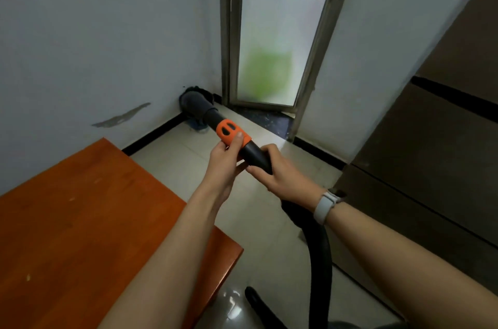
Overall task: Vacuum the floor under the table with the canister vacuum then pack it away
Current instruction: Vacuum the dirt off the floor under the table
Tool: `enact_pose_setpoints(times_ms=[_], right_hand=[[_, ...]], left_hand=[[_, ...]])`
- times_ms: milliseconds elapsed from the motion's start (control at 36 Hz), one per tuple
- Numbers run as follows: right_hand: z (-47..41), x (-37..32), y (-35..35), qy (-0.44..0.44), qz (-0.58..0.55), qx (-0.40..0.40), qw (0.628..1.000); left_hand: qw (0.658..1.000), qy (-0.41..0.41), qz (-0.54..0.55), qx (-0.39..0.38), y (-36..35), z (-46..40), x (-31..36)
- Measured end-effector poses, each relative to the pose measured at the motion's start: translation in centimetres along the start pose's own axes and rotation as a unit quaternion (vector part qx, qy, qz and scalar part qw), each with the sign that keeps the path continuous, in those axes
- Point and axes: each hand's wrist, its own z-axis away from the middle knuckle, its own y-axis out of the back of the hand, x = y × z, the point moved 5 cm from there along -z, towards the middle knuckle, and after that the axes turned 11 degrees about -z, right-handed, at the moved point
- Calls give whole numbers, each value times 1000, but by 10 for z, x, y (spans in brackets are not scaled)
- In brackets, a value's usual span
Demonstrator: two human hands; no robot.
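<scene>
I hold the vacuum's black wand handle (pixel 254 157) out in front of me, pointing toward the room's far corner. Its orange collar (pixel 229 131) sits under my left hand (pixel 225 161), whose thumb presses on the collar while the fingers wrap beneath. My right hand (pixel 280 175) grips the black handle just behind it. A grey tube section (pixel 195 105) extends beyond the collar toward the corner. The black hose (pixel 319 256) hangs down from the handle to the floor at the lower right. The orange-brown wooden table (pixel 89 221) fills the lower left.
White walls meet in the corner ahead, with a black skirting strip along the tiled floor (pixel 269 221). A frosted glass door (pixel 277 32) stands ahead. A dark brown cabinet (pixel 431 153) lines the right side. A black nozzle piece (pixel 256 301) lies on the floor near the hose.
</scene>
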Motion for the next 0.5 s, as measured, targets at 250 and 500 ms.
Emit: enact_pose_setpoints(times_ms=[250, 500], right_hand=[[-118, 44, 17, -60, -73, -33, 995], [-215, 130, 48, -163, -152, -119, 968]], left_hand=[[999, 25, 22, 27, -4, -125, -1], [996, 58, 41, 54, -24, -258, -7]])
